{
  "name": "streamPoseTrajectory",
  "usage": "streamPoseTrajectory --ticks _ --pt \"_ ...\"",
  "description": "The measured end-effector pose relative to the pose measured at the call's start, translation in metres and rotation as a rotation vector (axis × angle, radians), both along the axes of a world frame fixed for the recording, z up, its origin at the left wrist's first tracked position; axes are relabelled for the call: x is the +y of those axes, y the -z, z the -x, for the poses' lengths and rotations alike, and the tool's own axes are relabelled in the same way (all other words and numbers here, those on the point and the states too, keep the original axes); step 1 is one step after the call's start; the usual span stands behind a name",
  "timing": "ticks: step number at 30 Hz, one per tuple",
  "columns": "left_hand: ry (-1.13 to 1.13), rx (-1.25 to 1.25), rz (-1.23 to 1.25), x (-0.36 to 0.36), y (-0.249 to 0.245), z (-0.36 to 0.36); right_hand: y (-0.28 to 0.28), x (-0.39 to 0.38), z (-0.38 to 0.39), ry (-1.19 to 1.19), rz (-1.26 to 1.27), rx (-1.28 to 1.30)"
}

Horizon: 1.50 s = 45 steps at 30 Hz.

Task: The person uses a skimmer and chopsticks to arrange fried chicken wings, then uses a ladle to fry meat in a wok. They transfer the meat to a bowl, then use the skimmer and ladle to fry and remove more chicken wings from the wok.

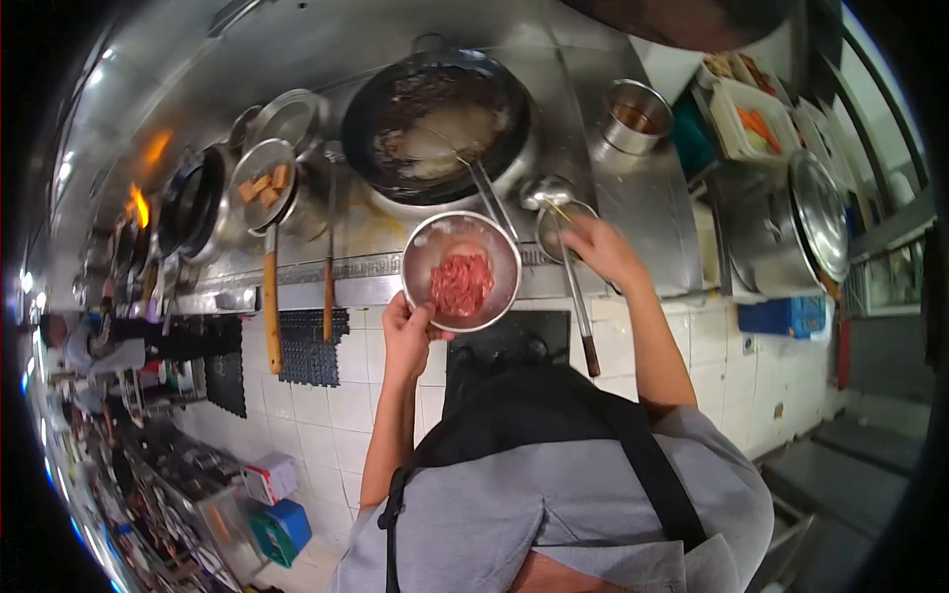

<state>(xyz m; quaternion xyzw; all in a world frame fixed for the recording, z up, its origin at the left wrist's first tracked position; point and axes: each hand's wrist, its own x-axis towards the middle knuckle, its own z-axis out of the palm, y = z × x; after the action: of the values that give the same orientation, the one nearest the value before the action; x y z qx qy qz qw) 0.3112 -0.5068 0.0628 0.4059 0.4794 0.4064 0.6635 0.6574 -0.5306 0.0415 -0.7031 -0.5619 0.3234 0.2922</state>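
My left hand [405, 331] grips the rim of a steel bowl [417, 259] with the thumb over its edge. Strips of raw red meat [462, 284] lie inside. My right hand [603, 252] is closed on what looks like a thin pale stick [560, 210], over a small round container [550, 235] partly hidden by the fingers. A ladle [583, 321] lies close by, its long handle overhanging the counter's front edge. Behind the bowl stands a large black wok [361, 138] with cloudy liquid and dark residue. A long-handled metal utensil [482, 188] rests in it.
A wooden-handled strainer [271, 287] with brown chunks sits left of the wok. Flames [138, 206] rise at the far left. A steel pot [633, 133], a tub of orange pieces [756, 133] and a lidded stockpot [766, 232] stand right. Another person [119, 341] is at the left.
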Motion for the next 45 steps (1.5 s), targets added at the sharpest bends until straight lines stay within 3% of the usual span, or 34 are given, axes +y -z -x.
streamPoseTrajectory --ticks 1,3,4,7,11,15,19,22,27,33,36,45 --pt "-0.049 -0.013 0.014 -0.003 -0.002 0.01 0.024 -0.006 -0.018 -0.067 0.049 -0.434" --pt "-0.108 -0.03 0.036 0.0 0.001 0.035 0.069 -0.018 -0.035 -0.133 0.432 -0.48" --pt "-0.122 -0.04 0.032 0.007 -0.002 0.047 0.099 -0.023 -0.043 -0.111 0.457 -0.414" --pt "-0.14 -0.039 0.012 0.046 -0.018 0.07 0.114 -0.032 -0.054 -0.025 0.473 -0.496" --pt "-0.062 -0.003 -0.069 0.132 -0.027 0.087 0.022 -0.063 -0.073 -0.019 0.456 -0.607" --pt "-0.001 -0.045 -0.139 0.224 -0.024 0.084 -0.113 -0.056 -0.078 0.071 0.434 -0.49" --pt "0.1 -0.031 -0.274 0.318 -0.013 0.064 -0.199 0.017 -0.018 -0.019 -0.02 -0.544" --pt "0.248 0.088 -0.361 0.381 -0.004 0.044 -0.182 0.125 0.041 -0.183 -0.24 -0.464" --pt "0.231 0.142 -0.451 0.425 -0.013 0.0 -0.104 0.273 0.116 -0.076 -0.058 -0.584" --pt "0.206 0.498 -0.62 0.485 0.022 -0.013 -0.075 0.305 0.111 0.062 -0.056 -0.653" --pt "0.132 0.714 -0.825 0.505 0.035 -0.018 -0.073 0.308 0.105 0.087 0.053 -0.629" --pt "0.058 0.875 -0.902 0.506 0.018 -0.009 -0.073 0.331 0.093 0.089 0.157 -0.754"
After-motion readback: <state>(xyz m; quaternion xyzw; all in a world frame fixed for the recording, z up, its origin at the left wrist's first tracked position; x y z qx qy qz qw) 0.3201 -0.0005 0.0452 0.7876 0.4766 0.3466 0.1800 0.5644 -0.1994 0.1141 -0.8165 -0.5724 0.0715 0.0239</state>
